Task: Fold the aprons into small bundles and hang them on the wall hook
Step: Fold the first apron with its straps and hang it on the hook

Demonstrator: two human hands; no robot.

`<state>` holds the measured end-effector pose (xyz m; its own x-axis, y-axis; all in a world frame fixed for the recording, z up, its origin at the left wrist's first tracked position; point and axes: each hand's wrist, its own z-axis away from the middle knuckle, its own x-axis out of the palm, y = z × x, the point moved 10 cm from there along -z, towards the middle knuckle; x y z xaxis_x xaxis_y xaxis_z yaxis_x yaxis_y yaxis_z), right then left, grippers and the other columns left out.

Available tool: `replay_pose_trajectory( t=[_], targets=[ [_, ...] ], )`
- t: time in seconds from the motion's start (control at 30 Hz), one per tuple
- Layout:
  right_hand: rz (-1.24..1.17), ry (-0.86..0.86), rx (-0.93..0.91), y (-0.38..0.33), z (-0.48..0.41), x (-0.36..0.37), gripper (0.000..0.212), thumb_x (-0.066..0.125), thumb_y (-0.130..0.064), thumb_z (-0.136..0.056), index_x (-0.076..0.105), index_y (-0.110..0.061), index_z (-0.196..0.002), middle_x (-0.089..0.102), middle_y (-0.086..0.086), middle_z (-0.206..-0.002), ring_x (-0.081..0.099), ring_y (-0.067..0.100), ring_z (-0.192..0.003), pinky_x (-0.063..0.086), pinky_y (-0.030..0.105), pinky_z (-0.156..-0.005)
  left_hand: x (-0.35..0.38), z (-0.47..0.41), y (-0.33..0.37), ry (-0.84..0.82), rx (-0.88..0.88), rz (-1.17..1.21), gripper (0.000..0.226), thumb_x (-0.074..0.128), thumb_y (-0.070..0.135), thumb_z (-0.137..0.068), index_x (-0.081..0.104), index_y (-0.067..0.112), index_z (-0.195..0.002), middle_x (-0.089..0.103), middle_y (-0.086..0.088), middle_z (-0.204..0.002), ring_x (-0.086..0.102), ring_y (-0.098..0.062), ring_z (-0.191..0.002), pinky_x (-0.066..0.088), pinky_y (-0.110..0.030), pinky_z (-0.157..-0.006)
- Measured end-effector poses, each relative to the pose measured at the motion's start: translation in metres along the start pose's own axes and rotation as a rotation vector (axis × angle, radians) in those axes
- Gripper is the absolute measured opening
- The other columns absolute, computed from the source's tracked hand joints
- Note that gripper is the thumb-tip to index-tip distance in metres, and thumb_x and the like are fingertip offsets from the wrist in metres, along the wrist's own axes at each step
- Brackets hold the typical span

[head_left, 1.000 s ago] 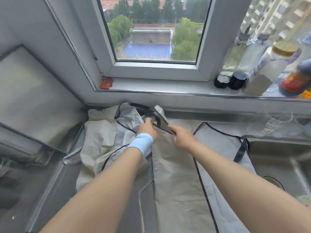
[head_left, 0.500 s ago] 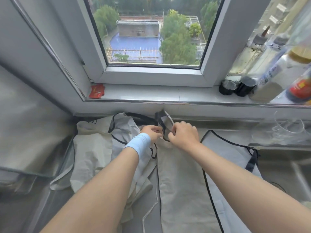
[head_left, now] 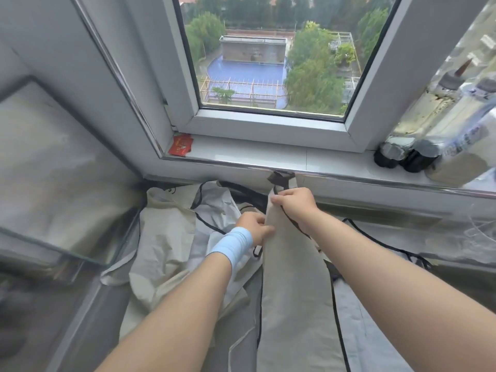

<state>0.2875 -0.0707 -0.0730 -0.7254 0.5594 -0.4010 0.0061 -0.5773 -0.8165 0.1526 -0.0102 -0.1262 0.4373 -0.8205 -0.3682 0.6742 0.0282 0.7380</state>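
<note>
A long beige apron (head_left: 292, 285) with black trim is folded into a narrow strip and lifted off the counter. My right hand (head_left: 294, 205) grips its top end just below the window sill, where a dark strap end (head_left: 280, 179) reaches the sill's edge. My left hand (head_left: 255, 228), with a light blue wristband, pinches the strip's left edge lower down. A second, crumpled beige apron (head_left: 171, 237) lies to the left on the counter. Another black-trimmed apron (head_left: 375, 331) lies flat at the right, partly under my right arm. No wall hook is visible.
The window sill (head_left: 268, 157) carries a small red packet (head_left: 181, 145) at its left and several bottles (head_left: 418, 135) at its right. A glass-topped surface (head_left: 51, 178) fills the left. A clear glass jug (head_left: 480, 224) stands at the far right.
My right hand has lifted the apron's top end up towards the sill. My left hand has dropped lower along the strip's left edge. The hands, close together before, are now apart vertically.
</note>
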Motion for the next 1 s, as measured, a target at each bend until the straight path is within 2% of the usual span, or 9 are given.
replay_pose_trajectory(
  t=[0.17,0.27,0.37,0.5,0.57,0.63,0.73,0.87,1.0],
  targets=[
    [0.032,0.077,-0.175,-0.024,0.009,-0.012,0.032,0.075,-0.023,-0.074,0.057,-0.025,-0.100,0.068,-0.004,-0.087,0.064,0.017,-0.090,0.053,0.033,-0.079,-0.008,0.009,0.032,0.015,0.090,-0.035,0.022,0.061,0.026,-0.063,0.067,0.022,-0.084,0.072,-0.009,-0.088,0.071,-0.026,-0.081,0.061,-0.040,-0.069],
    [0.108,0.037,-0.336,-0.044,0.017,-0.001,0.042,0.076,-0.021,-0.072,0.050,-0.027,-0.105,0.065,-0.005,-0.087,0.058,0.017,-0.091,0.048,0.029,-0.074,-0.029,0.018,0.057,0.169,0.174,-0.035,0.011,0.057,0.028,-0.077,0.059,0.022,-0.068,0.056,0.003,-0.066,0.048,-0.019,-0.063,0.043,-0.024,-0.056],
    [0.347,0.169,-0.720,-0.081,0.046,-0.004,0.036,0.073,-0.017,-0.077,0.053,-0.023,-0.107,0.062,-0.007,-0.089,0.057,0.021,-0.087,0.048,0.034,-0.070,-0.054,0.019,0.061,0.307,0.175,-0.064,0.033,0.057,0.020,-0.082,0.045,0.017,-0.050,0.032,0.004,-0.054,0.026,-0.019,-0.062,0.026,-0.028,-0.050],
    [0.637,0.351,-1.122,-0.090,0.086,0.002,0.016,0.064,-0.012,-0.077,0.057,-0.018,-0.090,0.057,-0.001,-0.087,0.056,0.023,-0.076,0.040,0.030,-0.051,-0.111,0.021,0.061,0.449,0.096,-0.163,0.030,0.059,0.019,-0.083,0.048,0.011,-0.056,0.042,-0.009,-0.061,0.029,-0.028,-0.065,0.033,-0.029,-0.054],
    [0.738,0.204,-1.056,-0.065,0.078,0.023,0.013,0.056,-0.019,-0.081,0.056,-0.022,-0.094,0.055,-0.002,-0.089,0.060,0.025,-0.073,0.041,0.032,-0.048,-0.141,0.021,0.062,0.526,0.076,-0.189,0.024,0.059,0.018,-0.083,0.053,0.013,-0.061,0.059,-0.019,-0.074,0.047,-0.042,-0.075,0.041,-0.029,-0.064],
    [0.904,0.034,-0.840,-0.029,0.060,0.044,0.021,0.053,-0.029,-0.086,0.058,-0.024,-0.106,0.056,-0.001,-0.101,0.061,0.026,-0.089,0.045,0.034,-0.059,-0.156,0.021,0.057,0.572,0.071,-0.178,0.008,0.060,0.017,-0.085,0.065,0.016,-0.090,0.068,-0.012,-0.100,0.061,-0.035,-0.097,0.045,-0.029,-0.079],
    [1.105,-0.229,-0.512,0.032,0.045,0.070,0.051,0.052,-0.040,-0.091,0.041,-0.025,-0.138,0.041,0.007,-0.138,0.045,0.031,-0.122,0.043,0.041,-0.092,-0.155,0.032,0.043,0.714,0.111,-0.188,0.054,0.061,0.006,-0.080,0.045,0.014,-0.131,0.048,-0.012,-0.129,0.052,-0.033,-0.115,0.042,-0.036,-0.097],
    [1.173,-0.253,-0.363,0.068,0.044,0.080,0.069,0.050,-0.047,-0.093,0.019,-0.024,-0.151,0.010,0.013,-0.159,0.025,0.033,-0.140,0.034,0.048,-0.104,-0.121,0.073,0.050,0.929,0.377,-0.480,0.053,0.073,0.006,-0.067,0.043,0.016,-0.110,0.044,-0.011,-0.112,0.053,-0.032,-0.098,0.047,-0.040,-0.086],
    [1.119,0.059,-0.389,0.053,0.054,0.059,0.055,0.063,-0.037,-0.084,0.041,-0.021,-0.132,0.042,0.009,-0.133,0.046,0.030,-0.116,0.042,0.041,-0.085,-0.072,0.089,0.059,0.978,0.560,-0.932,0.040,0.068,0.005,-0.063,0.056,0.021,-0.097,0.041,-0.006,-0.114,0.047,-0.030,-0.105,0.039,-0.039,-0.085]
  ],
)
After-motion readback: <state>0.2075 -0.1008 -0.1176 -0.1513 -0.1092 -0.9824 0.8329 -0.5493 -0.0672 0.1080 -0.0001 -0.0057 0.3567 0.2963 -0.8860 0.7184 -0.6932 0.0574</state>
